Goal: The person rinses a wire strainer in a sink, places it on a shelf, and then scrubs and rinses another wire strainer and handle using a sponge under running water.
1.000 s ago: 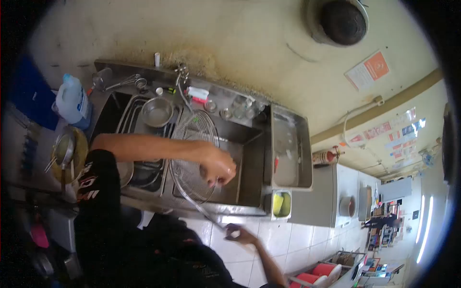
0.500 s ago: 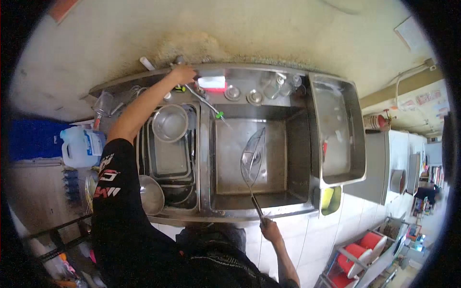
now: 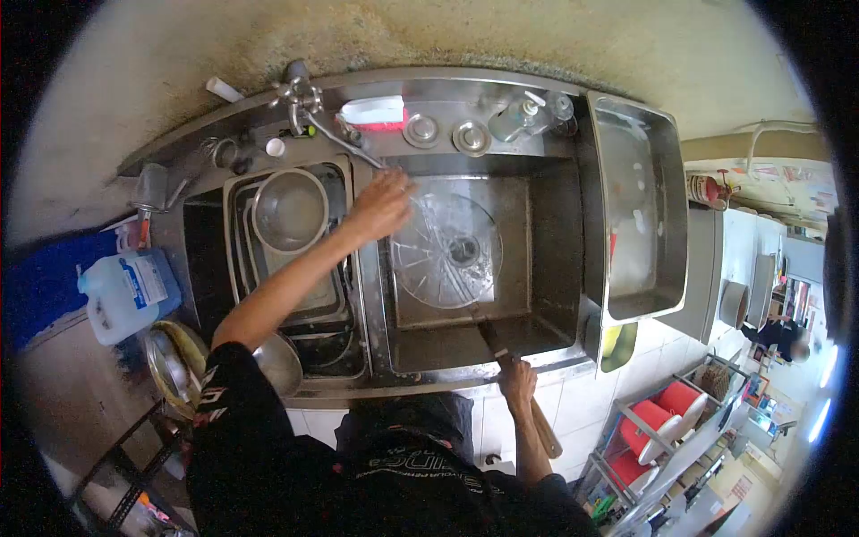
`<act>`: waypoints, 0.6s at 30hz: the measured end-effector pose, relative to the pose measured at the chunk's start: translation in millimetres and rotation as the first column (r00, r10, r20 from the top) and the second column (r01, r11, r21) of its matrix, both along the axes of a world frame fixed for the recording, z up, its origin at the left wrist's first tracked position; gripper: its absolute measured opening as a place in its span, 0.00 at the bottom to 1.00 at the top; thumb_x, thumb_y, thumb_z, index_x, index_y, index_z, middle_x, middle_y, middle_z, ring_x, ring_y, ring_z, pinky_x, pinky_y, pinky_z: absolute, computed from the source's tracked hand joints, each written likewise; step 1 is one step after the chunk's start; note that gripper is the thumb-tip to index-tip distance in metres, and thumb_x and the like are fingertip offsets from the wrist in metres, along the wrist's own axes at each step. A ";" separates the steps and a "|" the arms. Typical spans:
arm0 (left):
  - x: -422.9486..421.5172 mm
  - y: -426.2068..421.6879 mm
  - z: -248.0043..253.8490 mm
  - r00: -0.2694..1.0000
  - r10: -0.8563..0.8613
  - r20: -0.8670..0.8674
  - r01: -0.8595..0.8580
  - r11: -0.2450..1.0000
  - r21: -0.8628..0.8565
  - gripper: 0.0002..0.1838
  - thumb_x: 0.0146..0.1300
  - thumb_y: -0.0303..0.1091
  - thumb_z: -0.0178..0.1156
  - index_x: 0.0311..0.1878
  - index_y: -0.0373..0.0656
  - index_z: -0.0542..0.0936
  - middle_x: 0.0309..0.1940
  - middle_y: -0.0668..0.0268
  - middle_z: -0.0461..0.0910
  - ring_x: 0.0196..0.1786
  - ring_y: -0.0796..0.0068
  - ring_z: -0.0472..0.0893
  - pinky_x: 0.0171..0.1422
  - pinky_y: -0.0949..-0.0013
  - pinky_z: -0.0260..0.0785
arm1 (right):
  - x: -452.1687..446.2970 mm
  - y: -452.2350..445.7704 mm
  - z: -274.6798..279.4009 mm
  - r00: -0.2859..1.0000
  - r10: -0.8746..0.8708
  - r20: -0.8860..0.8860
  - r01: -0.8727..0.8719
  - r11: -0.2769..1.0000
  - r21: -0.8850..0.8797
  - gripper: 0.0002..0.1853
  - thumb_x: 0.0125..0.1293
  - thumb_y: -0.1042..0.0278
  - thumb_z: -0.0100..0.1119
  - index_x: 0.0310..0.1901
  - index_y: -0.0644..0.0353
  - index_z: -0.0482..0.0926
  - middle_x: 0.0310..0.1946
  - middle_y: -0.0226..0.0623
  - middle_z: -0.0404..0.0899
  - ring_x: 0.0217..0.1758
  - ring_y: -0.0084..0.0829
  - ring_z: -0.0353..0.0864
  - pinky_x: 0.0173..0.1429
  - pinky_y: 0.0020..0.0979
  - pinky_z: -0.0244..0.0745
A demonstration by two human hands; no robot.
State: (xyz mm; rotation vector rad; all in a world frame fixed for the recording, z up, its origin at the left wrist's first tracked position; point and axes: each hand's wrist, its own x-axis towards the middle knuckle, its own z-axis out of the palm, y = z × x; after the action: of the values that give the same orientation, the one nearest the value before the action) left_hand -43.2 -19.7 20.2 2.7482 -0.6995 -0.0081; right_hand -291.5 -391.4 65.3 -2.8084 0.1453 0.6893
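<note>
My right hand (image 3: 517, 385) is closed round the long handle of a round wire skimmer (image 3: 438, 255). The skimmer's wide head lies face up inside the steel sink basin (image 3: 555, 268), and the handle's brown end sticks out past my hand. My left hand (image 3: 383, 206) is closed at the tip of the faucet (image 3: 335, 134) spout, over the basin's left side. My fingers hide the green nozzle piece. Water appears to be running over the skimmer head, though the wire mesh makes this hard to see.
Left of the basin, a round metal bowl (image 3: 291, 213) sits on stacked trays (image 3: 344, 309). Along the back ledge are a pink-and-white sponge (image 3: 374, 112), two drain strainers and a pump bottle (image 3: 517, 118). A deep steel pan (image 3: 667, 268) stands at right, a plastic jug (image 3: 130, 291) at left.
My left hand has moved from the faucet's tap down to the spout end. The skimmer has turned from edge-on to flat in the basin, and my right hand now holds further up its handle.
</note>
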 end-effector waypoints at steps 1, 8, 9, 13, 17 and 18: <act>-3.4 -2.3 -29.3 1.000 -0.001 -0.017 0.001 1.000 -0.017 0.26 0.54 0.38 0.57 0.55 0.34 0.73 0.58 0.50 0.68 0.64 0.51 0.63 0.70 0.54 0.53 | 7.0 -0.5 2.7 0.999 -0.019 0.026 0.019 1.000 0.018 0.14 0.47 0.71 0.59 0.38 0.65 0.77 0.29 0.52 0.79 0.37 0.51 0.80 0.39 0.45 0.76; 62.6 36.3 -95.0 0.976 -0.212 0.049 0.206 0.973 0.102 0.16 0.59 0.41 0.54 0.43 0.39 0.77 0.44 0.54 0.75 0.53 0.58 0.73 0.60 0.51 0.59 | 56.0 -31.6 1.8 0.992 0.111 0.060 -0.098 0.977 -0.188 0.15 0.54 0.74 0.53 0.45 0.64 0.74 0.33 0.51 0.78 0.31 0.50 0.79 0.33 0.46 0.74; 65.9 34.5 -96.1 0.967 -0.250 -0.047 0.254 0.953 0.163 0.14 0.58 0.41 0.53 0.41 0.41 0.77 0.36 0.56 0.76 0.44 0.59 0.76 0.56 0.52 0.62 | 63.0 -29.1 8.8 0.979 0.155 0.132 -0.130 0.975 -0.180 0.15 0.55 0.75 0.52 0.46 0.64 0.74 0.34 0.50 0.78 0.31 0.50 0.79 0.32 0.45 0.74; 72.8 29.6 -90.3 0.930 -0.315 -0.189 0.346 0.924 0.162 0.16 0.57 0.42 0.53 0.46 0.48 0.76 0.17 0.61 0.74 0.23 0.59 0.78 0.41 0.56 0.69 | 74.9 -32.4 14.6 0.984 0.178 -0.002 -0.174 0.958 -0.227 0.14 0.57 0.77 0.49 0.46 0.65 0.74 0.34 0.52 0.78 0.32 0.50 0.80 0.30 0.47 0.73; 78.4 34.3 -77.4 0.898 -0.290 -0.332 0.351 0.926 0.141 0.26 0.60 0.46 0.50 0.62 0.51 0.68 0.34 0.54 0.77 0.47 0.56 0.77 0.53 0.53 0.66 | 77.0 -35.1 18.2 0.994 0.108 -0.022 -0.110 0.971 -0.214 0.12 0.57 0.77 0.49 0.44 0.66 0.75 0.35 0.53 0.78 0.31 0.50 0.80 0.30 0.47 0.73; 81.8 32.0 -89.2 0.935 -0.345 -0.079 0.349 0.936 0.045 0.26 0.58 0.46 0.53 0.60 0.50 0.69 0.27 0.56 0.76 0.37 0.57 0.77 0.42 0.56 0.68 | 78.2 -34.6 22.3 0.990 0.121 -0.078 -0.137 0.954 -0.267 0.12 0.58 0.78 0.49 0.44 0.66 0.75 0.35 0.53 0.78 0.31 0.50 0.80 0.30 0.46 0.74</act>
State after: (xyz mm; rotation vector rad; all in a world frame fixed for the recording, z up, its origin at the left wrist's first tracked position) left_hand 38.6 12.3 -68.9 2.6246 -1.1714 -0.2042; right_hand -213.3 -426.1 87.6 -3.0824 0.0716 0.8439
